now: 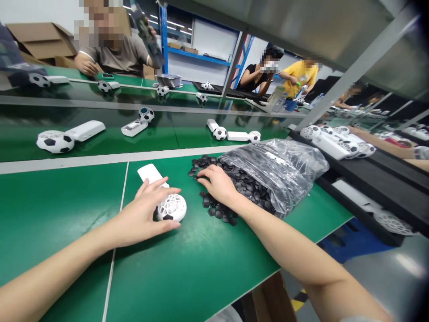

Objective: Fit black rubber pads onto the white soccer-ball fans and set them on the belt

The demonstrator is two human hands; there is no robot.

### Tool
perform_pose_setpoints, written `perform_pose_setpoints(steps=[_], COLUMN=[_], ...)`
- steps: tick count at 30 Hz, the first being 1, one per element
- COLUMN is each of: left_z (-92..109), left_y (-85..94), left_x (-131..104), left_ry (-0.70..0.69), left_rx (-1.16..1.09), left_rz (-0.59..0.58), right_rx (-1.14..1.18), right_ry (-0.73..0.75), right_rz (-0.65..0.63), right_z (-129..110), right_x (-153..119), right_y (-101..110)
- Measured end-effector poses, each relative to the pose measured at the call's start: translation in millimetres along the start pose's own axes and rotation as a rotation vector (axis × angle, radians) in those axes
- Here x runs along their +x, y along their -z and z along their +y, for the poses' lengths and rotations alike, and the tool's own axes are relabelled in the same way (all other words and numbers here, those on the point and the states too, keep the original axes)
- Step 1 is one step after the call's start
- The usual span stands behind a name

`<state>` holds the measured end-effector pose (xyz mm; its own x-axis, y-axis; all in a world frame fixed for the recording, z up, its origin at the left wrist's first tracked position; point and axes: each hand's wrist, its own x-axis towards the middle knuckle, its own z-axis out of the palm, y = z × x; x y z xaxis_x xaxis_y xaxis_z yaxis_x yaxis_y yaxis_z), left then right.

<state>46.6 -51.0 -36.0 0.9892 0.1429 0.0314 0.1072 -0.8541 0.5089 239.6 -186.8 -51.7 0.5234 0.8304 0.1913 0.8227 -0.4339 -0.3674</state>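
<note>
A white handheld device with a football-patterned round head (172,207) lies on the green table, its white handle (151,174) pointing away from me. My left hand (144,214) curves loosely around the left side of that head, fingers and thumb spread apart. One black patch shows on the head's near side; the rest is open white lattice. At the left edge of a heap of small black pentagon pieces (250,185), my right hand (217,181) has its fingertips drawn together on a piece. The heap spills from a clear plastic bag (278,165).
Beyond the pale rail runs a green conveyor (174,129) carrying several football-headed devices (55,141). At right, a black tray (335,156) holds more white devices (348,145). A co-worker (117,53) sits across the line; others work farther back. A slanted metal post (355,67) stands at upper right.
</note>
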Motion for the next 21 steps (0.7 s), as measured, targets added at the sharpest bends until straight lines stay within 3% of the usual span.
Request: perform_pose_setpoints(steps=[6, 13, 17, 21], left_z=[-1.9, -4.0, 0.2, 2.1], left_y=[-3.2, -4.6, -5.7, -0.9], left_x=[-0.9, 0.5, -0.1, -0.2], left_ry=[0.104, 0.018, 0.146, 0.115], left_rx=[-0.076, -0.181, -0.215, -0.273], left_rz=[0.069, 0.053, 0.136, 0.055], right_rx=[-0.043, 0.078, 0.294, 0.616], right_ry=[0.001, 0.046, 0.146, 0.217], right_rz=[-0.039, -0.054, -0.095, -0.196], right_z=[-8.0, -8.3, -20.4, -33.7], right_x=[14.1, 19.6, 8.9, -3.8], right_y=[0.8, -3.2, 1.8, 6.8])
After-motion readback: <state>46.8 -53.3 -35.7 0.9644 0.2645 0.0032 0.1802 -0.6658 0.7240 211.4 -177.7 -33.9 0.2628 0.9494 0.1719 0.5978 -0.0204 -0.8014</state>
